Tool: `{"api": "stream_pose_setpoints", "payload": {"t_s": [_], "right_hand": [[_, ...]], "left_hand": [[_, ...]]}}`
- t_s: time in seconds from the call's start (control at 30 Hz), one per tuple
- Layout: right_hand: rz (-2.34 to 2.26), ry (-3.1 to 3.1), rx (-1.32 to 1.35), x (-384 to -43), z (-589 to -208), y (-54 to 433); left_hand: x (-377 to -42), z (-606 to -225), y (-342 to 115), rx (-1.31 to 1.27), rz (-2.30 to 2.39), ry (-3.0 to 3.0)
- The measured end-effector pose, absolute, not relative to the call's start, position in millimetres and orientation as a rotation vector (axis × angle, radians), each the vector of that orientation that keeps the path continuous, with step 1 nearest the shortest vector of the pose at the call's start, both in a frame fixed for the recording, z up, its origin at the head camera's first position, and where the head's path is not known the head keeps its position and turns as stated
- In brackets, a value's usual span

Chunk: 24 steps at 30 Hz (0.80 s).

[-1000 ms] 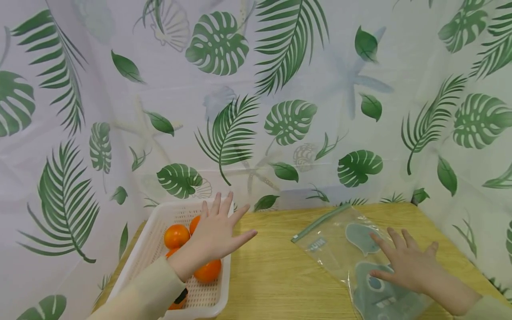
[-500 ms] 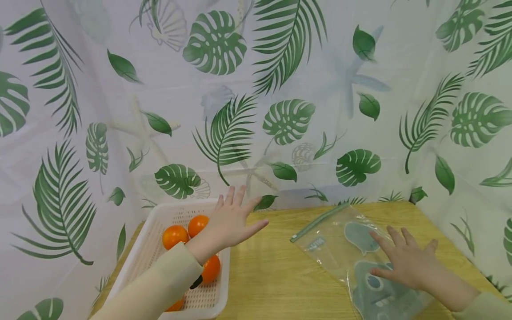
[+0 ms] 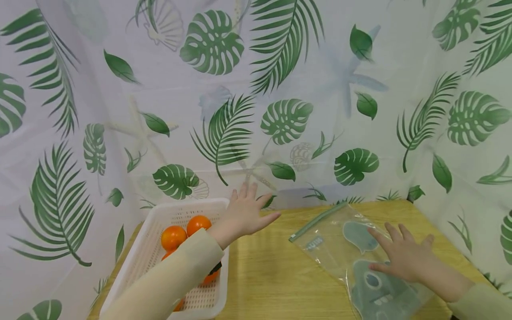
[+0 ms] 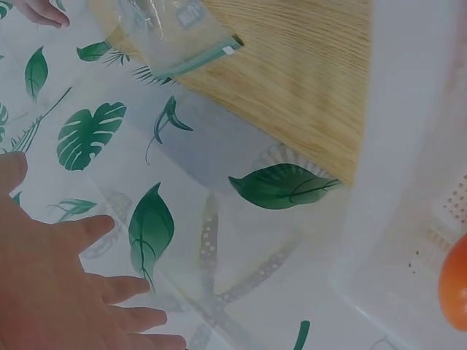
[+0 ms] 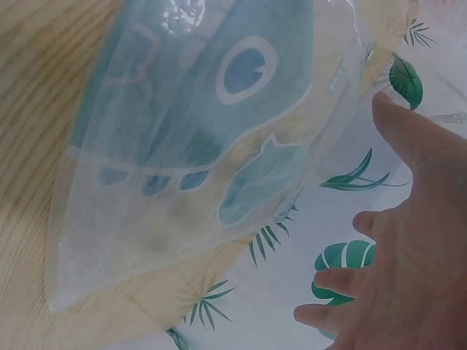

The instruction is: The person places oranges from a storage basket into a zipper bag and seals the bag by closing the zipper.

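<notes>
**Green leaf-print cloth [image 3: 280, 75] all round, nothing in your grasp**

The cloth stands along the far, left and right sides, probably hung to screen the surroundings from your work area. Wood-grain shows on the table [image 3: 260, 275], which carries everything between your arms.

On its left sits the white plastic basket [image 3: 204, 297], likely put there to keep round things from rolling. On its right lies the clear bag [image 3: 328, 251], flat and slantwise, with its green zip strip [image 3: 318, 223] towards the far left; that angle seems to turn the mouth towards the middle. You cannot tell whether the zip is fastened.

Your left arm, in its pale sleeve [image 3: 172, 275], reaches across above the basket. Your left hand [image 3: 246, 214] is just past the basket's far right corner, fingers spread, grasping nothing. Your right hand [image 3: 406, 255] is likewise released, fingers splayed over the bag's right side; you cannot be sure whether any finger touches the plastic. Both look held out for readiness rather than for gripping.

Smallest are the orange fruits [image 3: 174, 238] in the basket, grouped inside its walls and partly hidden beneath your left sleeve.
</notes>
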State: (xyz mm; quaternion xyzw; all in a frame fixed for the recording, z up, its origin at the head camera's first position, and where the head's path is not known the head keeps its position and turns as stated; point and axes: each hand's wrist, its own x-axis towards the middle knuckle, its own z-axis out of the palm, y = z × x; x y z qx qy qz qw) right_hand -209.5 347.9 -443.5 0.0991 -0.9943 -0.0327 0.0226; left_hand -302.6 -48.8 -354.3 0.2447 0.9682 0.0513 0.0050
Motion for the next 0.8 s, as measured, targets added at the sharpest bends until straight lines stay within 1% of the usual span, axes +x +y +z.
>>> {"api": "stream_pose_setpoints", "payload": {"t_s": [0.17,0.47,0.8], "right_hand": [[-0.117,-3.086,0.307,-214,-438,347],[-0.088,-3.15,0.275,-221,-440,348],[-0.078,-3.148,0.253,-231,-440,350]], "left_hand": [[-308,-353,-34,0.748,0.172,3.021],[-320,-368,-2,0.739,0.04,3.011],[-317,-382,17,0.738,0.13,2.981]]}}
